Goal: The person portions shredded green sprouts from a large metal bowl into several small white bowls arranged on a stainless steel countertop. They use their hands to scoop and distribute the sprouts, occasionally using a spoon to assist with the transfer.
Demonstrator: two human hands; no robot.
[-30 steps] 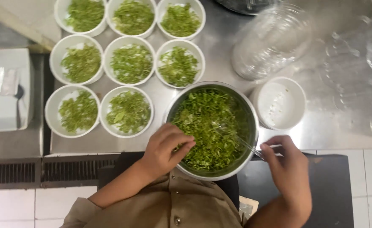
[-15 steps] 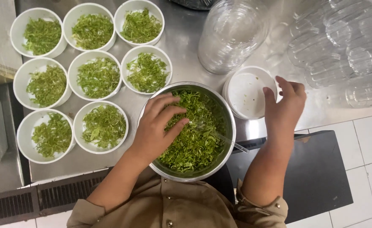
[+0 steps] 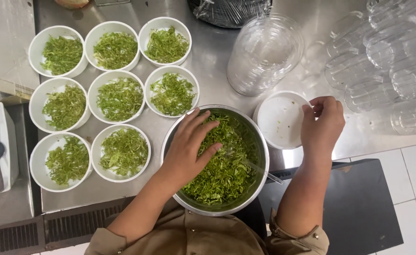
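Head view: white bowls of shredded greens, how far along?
Done: eight round white bowls on the steel counter hold shredded greens. In hand: the left hand is in the greens of the round steel mixing bowl; the right hand grips the rim of a ninth, nearly empty white bowl. Left: that bowl's portion; plenty remains in the mixing bowl.

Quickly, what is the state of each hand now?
Left hand: open, fingers spread on the shredded greens in the metal bowl.
Right hand: fingers curled on the empty white bowl rim.
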